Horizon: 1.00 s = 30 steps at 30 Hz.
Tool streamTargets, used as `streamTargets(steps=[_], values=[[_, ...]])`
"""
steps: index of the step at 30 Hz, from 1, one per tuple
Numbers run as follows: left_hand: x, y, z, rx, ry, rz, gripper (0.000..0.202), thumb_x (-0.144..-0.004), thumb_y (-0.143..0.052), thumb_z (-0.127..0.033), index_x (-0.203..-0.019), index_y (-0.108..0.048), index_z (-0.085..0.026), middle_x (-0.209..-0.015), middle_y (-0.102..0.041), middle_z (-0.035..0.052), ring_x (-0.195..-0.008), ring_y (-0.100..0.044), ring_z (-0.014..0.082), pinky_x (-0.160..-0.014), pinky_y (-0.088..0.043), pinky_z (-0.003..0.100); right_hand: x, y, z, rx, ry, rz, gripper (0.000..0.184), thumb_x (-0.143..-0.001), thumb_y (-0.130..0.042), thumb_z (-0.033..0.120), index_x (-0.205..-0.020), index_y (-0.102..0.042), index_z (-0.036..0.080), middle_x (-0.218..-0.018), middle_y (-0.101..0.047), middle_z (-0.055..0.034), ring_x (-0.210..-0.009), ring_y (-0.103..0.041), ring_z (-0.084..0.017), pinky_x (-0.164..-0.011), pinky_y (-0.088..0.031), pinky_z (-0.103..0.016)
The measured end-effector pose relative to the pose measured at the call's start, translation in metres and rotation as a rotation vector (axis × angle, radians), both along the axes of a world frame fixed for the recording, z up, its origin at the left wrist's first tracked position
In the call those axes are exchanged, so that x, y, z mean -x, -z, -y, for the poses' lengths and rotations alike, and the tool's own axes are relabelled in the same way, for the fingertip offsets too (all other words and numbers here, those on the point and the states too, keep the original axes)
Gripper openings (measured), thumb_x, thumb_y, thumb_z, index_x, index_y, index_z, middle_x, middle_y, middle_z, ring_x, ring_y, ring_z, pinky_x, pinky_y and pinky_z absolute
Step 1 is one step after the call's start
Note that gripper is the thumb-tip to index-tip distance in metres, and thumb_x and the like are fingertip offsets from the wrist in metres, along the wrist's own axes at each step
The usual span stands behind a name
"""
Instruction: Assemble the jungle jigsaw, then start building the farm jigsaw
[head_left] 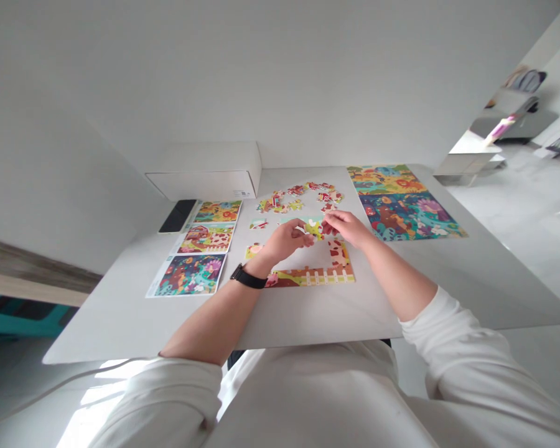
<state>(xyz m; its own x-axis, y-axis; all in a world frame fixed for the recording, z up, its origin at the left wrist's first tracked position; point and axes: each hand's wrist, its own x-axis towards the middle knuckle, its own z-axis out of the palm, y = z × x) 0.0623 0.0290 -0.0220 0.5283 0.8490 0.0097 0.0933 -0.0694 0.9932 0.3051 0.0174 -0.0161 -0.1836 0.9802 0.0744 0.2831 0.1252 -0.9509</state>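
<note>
My left hand, with a black watch on its wrist, pinches a yellow and green puzzle piece above the white table. My right hand meets it from the right, fingers closed on a red piece that touches the yellow one. Below the hands lies a partly built puzzle: a bottom row with a white fence and a short right-hand column. Several loose pieces are scattered beyond the hands.
A reference sheet with three pictures lies at the left, beside a black phone. A white box stands at the back. Two finished puzzles lie at the right. A white cable hangs off the near left edge.
</note>
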Motion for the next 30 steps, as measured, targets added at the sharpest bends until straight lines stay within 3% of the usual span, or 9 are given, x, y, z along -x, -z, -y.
streamTargets(steps=[4, 9, 13, 16, 19, 23, 27, 30], values=[[-0.001, -0.002, -0.001, 0.059, -0.068, 0.06, 0.048, -0.08, -0.089, -0.045, -0.101, -0.053, -0.022, -0.079, -0.08, 0.004, -0.074, -0.077, 0.0178, -0.074, -0.059, 0.032, 0.008, -0.004, 0.006, 0.052, -0.126, -0.013, 0.052, -0.082, -0.078, 0.072, -0.09, -0.07, 0.021, -0.084, -0.074, -0.0026, -0.077, -0.065, -0.019, -0.069, -0.049, -0.03], [-0.003, -0.002, 0.002, 0.011, -0.044, -0.011, 0.03, -0.09, -0.078, -0.04, -0.099, -0.059, -0.02, -0.093, -0.083, 0.0083, -0.079, -0.077, 0.0168, -0.079, -0.059, 0.032, 0.009, -0.003, 0.004, 0.091, -0.028, -0.088, 0.043, -0.08, -0.083, 0.06, -0.09, -0.067, 0.022, -0.086, -0.074, -0.0026, -0.079, -0.068, -0.018, -0.071, -0.053, -0.029], [-0.001, -0.004, 0.006, -0.199, -0.081, -0.205, 0.019, -0.092, -0.073, -0.031, -0.106, -0.066, -0.021, -0.103, -0.083, 0.0082, -0.092, -0.077, 0.0194, -0.085, -0.058, 0.032, -0.01, -0.001, -0.007, 0.098, 0.1, -0.196, 0.04, -0.08, -0.084, 0.055, -0.091, -0.064, 0.023, -0.09, -0.074, -0.0022, -0.085, -0.073, -0.018, -0.073, -0.057, -0.028], [0.001, -0.007, 0.012, -0.399, -0.072, -0.375, 0.016, -0.096, -0.069, -0.031, -0.108, -0.071, -0.022, -0.106, -0.081, 0.0079, -0.096, -0.076, 0.022, -0.092, -0.058, 0.035, -0.031, -0.002, -0.013, 0.085, 0.195, -0.141, 0.033, -0.081, -0.085, 0.048, -0.091, -0.066, 0.022, -0.086, -0.074, -0.0016, -0.08, -0.071, -0.017, -0.07, -0.056, -0.027], [-0.001, -0.009, 0.02, -0.586, 0.049, -0.46, 0.02, -0.099, -0.066, -0.032, -0.115, -0.074, -0.023, -0.118, -0.079, 0.0086, -0.108, -0.075, 0.0252, -0.101, -0.057, 0.039, -0.048, -0.002, -0.014, 0.139, 0.225, -0.032, 0.025, -0.083, -0.086, 0.037, -0.092, -0.071, 0.02, -0.083, -0.075, -0.0022, -0.072, -0.069, -0.015, -0.066, -0.056, -0.026], [-0.011, -0.005, 0.036, -0.803, 0.297, -0.503, 0.033, -0.099, -0.069, -0.034, -0.131, -0.074, -0.025, -0.139, -0.073, 0.0107, -0.131, -0.067, 0.0301, -0.116, -0.051, 0.046, -0.056, 0.004, -0.013, 0.202, 0.147, 0.049, 0.02, -0.081, -0.089, 0.027, -0.091, -0.074, 0.019, -0.079, -0.075, -0.0027, -0.068, -0.069, -0.015, -0.063, -0.056, -0.026], [-0.021, 0.0, 0.049, -0.894, 0.461, -0.526, 0.042, -0.101, -0.068, -0.034, -0.143, -0.069, -0.027, -0.158, -0.062, 0.0125, -0.142, -0.06, 0.0311, -0.122, -0.047, 0.048, -0.051, 0.014, -0.018, 0.211, 0.139, 0.12, 0.018, -0.082, -0.089, 0.025, -0.087, -0.072, 0.021, -0.075, -0.074, -0.0011, -0.063, -0.069, -0.015, -0.059, -0.054, -0.025], [-0.024, 0.005, 0.052, -0.915, 0.509, -0.54, 0.049, -0.101, -0.069, -0.035, -0.149, -0.065, -0.026, -0.164, -0.056, 0.0131, -0.148, -0.056, 0.0318, -0.126, -0.044, 0.048, -0.047, 0.02, -0.021, 0.19, 0.141, 0.195, 0.013, -0.084, -0.085, 0.023, -0.085, -0.071, 0.021, -0.073, -0.075, -0.0006, -0.063, -0.07, -0.016, -0.062, -0.054, -0.026]])
